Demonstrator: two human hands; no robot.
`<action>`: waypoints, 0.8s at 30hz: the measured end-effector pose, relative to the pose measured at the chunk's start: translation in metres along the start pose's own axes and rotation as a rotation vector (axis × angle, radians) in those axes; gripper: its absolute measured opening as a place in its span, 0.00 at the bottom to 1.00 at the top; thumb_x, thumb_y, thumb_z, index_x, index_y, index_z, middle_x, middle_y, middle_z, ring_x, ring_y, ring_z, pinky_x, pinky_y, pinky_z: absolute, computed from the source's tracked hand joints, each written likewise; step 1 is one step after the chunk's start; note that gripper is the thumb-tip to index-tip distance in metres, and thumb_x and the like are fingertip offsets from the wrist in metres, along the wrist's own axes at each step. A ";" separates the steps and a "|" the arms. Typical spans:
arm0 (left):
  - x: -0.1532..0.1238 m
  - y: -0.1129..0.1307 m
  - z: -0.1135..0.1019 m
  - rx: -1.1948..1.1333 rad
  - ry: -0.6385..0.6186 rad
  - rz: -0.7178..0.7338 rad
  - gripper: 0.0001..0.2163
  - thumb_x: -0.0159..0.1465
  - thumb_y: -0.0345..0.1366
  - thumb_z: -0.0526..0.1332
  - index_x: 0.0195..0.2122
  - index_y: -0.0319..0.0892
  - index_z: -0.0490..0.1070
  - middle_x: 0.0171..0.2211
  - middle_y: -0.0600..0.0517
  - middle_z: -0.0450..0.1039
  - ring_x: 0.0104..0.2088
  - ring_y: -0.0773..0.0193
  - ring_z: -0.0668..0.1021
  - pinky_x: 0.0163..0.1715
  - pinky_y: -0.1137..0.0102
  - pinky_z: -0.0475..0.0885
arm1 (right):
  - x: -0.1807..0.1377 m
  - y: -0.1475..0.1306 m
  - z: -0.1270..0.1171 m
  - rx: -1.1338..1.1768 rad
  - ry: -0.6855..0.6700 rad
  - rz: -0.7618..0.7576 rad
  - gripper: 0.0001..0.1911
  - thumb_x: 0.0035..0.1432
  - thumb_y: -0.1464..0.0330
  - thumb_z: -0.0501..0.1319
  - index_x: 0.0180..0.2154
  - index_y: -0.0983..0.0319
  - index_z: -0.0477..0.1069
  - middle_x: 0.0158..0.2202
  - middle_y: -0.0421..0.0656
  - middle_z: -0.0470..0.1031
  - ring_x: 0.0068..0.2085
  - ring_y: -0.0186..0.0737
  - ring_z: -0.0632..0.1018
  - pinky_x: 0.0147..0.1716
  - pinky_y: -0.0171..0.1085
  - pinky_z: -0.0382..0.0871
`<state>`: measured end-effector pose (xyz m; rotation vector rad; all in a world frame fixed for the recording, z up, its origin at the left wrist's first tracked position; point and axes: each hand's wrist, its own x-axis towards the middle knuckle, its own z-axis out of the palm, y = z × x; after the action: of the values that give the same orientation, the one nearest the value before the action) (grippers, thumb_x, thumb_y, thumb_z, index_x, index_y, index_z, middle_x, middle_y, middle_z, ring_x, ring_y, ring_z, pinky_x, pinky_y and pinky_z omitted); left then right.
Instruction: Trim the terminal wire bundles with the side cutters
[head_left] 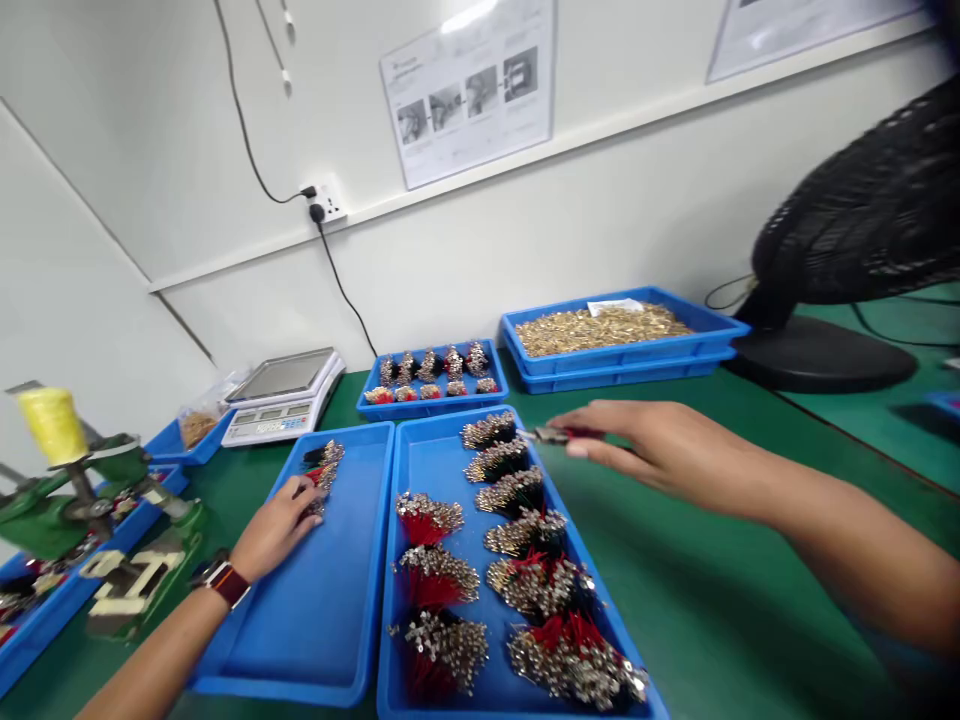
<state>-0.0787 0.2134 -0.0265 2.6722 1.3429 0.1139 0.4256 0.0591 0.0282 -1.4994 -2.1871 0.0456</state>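
Observation:
My left hand (276,530) reaches into the left blue tray (322,610), its fingers curled onto a small row of wires with metal terminals (328,462). Part of that row is hidden under the fingers. Over the right edge of the middle blue tray (427,440), my right hand (660,440) pinches a few terminal wires (559,434) between thumb and fingers, their metal ends pointing left. Below them, the middle tray holds several bundles of red and black terminal wires (517,495) in two columns.
Behind stand a tray of wire bundles (367,408), stacked trays of brass-coloured parts (600,365) and a scale (281,400). A green hand press (150,570) is at the left, beside another blue tray (45,630). A black fan (817,350) stands at the right.

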 end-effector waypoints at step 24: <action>0.091 0.151 -0.014 0.130 -0.416 0.252 0.26 0.57 0.44 0.74 0.55 0.42 0.75 0.50 0.42 0.77 0.48 0.43 0.79 0.47 0.59 0.72 | -0.035 0.074 0.091 -0.320 0.138 0.189 0.23 0.75 0.62 0.46 0.52 0.66 0.76 0.45 0.55 0.79 0.45 0.51 0.78 0.43 0.46 0.66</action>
<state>0.0938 0.1990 0.0124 2.7479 0.9136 -0.4906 0.4634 0.0791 -0.0865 -1.8204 -2.0059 -0.3502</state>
